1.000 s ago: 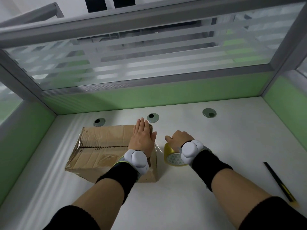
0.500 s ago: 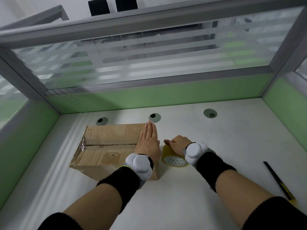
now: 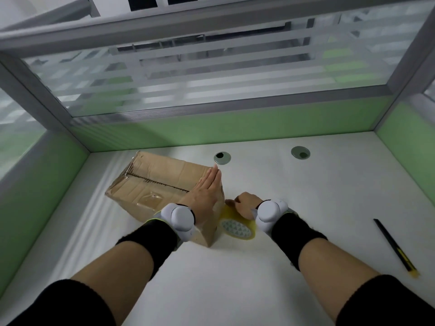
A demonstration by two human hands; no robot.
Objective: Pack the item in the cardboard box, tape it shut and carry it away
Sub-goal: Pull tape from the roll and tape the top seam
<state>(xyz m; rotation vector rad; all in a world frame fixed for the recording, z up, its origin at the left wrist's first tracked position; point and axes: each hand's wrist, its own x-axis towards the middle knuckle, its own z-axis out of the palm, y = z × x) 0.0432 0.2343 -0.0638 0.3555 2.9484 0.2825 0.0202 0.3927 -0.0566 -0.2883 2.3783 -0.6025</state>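
Observation:
A closed cardboard box (image 3: 155, 184) lies on the white desk, its top flaps meeting along a dark seam and clear tape on its left end. My left hand (image 3: 207, 191) lies flat, fingers together, on the box's right end. Right beside the box, a roll of yellowish clear tape (image 3: 237, 225) rests against its right side. My right hand (image 3: 244, 205) grips the top of that roll. The packed item is hidden inside the box.
A black and yellow utility knife (image 3: 395, 248) lies at the desk's right. Two round cable grommets (image 3: 222, 157) (image 3: 300, 152) sit in the desk (image 3: 306, 196) near the back. Green partition walls with frosted glass enclose the desk on three sides.
The box has turned so its right end points toward me. My left hand has flattened along that end. My right hand and the tape roll have stayed pressed close to the box.

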